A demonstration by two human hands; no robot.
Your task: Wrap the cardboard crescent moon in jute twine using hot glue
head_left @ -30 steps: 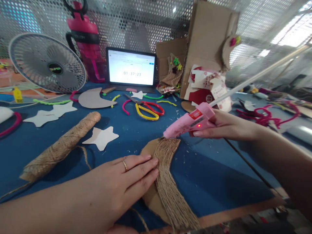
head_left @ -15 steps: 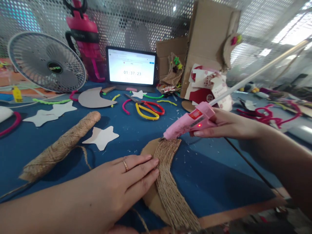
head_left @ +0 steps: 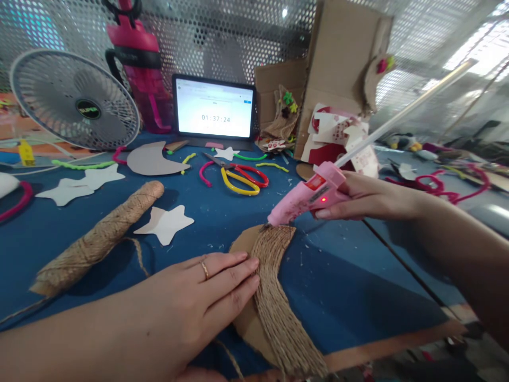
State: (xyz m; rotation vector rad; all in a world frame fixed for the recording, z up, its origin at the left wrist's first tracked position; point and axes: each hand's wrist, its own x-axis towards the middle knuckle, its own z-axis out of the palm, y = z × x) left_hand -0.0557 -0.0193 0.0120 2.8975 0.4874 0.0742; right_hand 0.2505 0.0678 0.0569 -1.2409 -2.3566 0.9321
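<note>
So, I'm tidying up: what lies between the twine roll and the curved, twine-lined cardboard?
Head view: a white star, a loose twine strand and, lower down, the left hand.

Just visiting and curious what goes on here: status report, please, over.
Left hand flat on the twine-lined cardboard. Right hand gripping pink glue gun, nozzle at the cardboard's far end. Scissors lie beyond, apart from both hands.

One glue gun, one fan, four white stars.
</note>
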